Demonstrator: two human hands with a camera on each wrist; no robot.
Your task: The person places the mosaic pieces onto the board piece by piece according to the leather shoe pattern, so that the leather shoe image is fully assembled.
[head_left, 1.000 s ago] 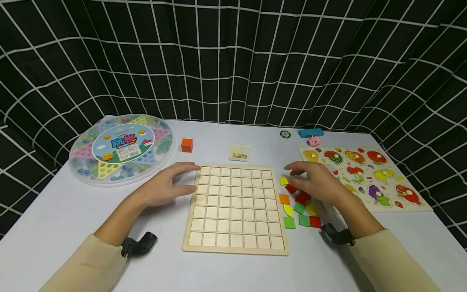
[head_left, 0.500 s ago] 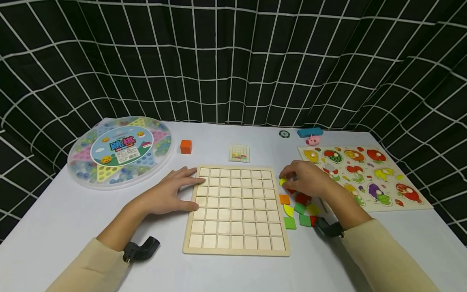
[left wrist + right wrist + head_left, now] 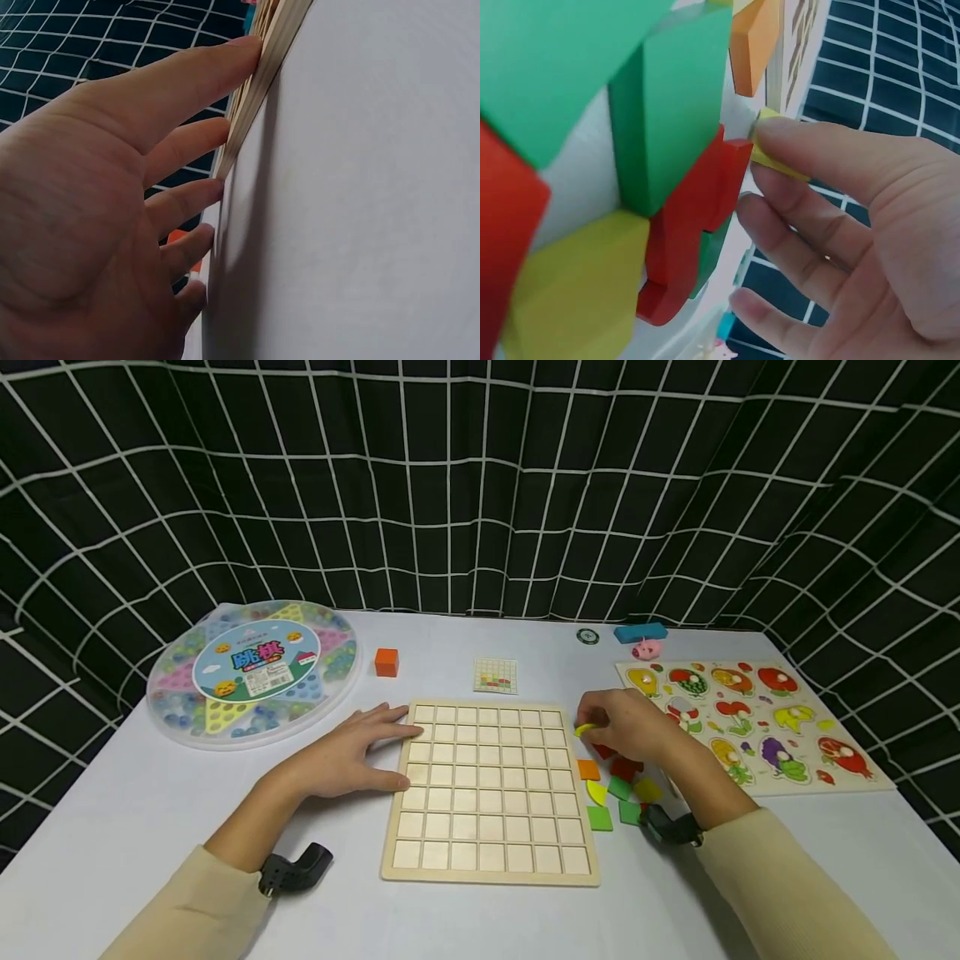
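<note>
A pale wooden grid board lies flat in the middle of the white table. My left hand rests at its left edge, fingers spread and fairly straight; in the left wrist view the thumb and a finger touch the wooden rim. Beyond the board's right edge, my right hand pinches a yellow tile between thumb and fingertips. Below that hand lie loose tiles: an orange tile, a yellow rounded tile, a light green tile, and several red and green ones, partly covered by the hand and wrist.
Behind the board lies a small pattern card, with an orange cube to its left. A round marble-game case is at far left. A fruit puzzle board, pink pig figure, blue block and round chip sit at right.
My left hand has come down onto the board's left edge. My right hand has closed its fingertips on the yellow tile, which is now tilted up from the table.
</note>
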